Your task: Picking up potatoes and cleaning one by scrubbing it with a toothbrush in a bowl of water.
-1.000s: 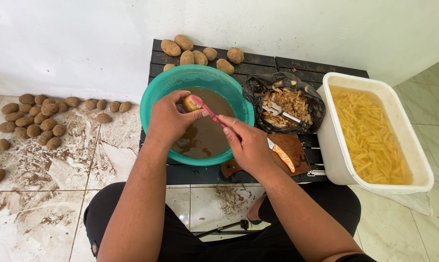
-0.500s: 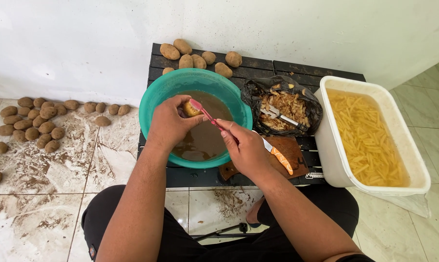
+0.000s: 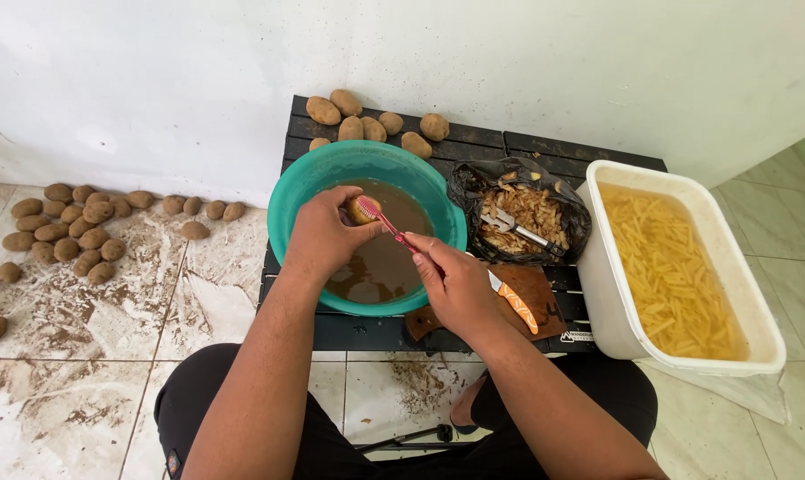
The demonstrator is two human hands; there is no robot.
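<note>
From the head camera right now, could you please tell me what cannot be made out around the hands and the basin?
- Potato: mostly hidden by the left hand.
- Toothbrush: handle end buried in the right hand.
- Teal basin: murky brown water hides its bottom.
- Knife: blade partly behind the right hand.
- White tub: depth hidden by potato strips.

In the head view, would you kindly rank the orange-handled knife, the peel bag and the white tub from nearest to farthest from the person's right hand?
From the right hand:
1. Orange-handled knife, on the board beside the hand.
2. Black peel bag, behind it, toward the wall.
3. White tub of potato strips, far right.
</note>
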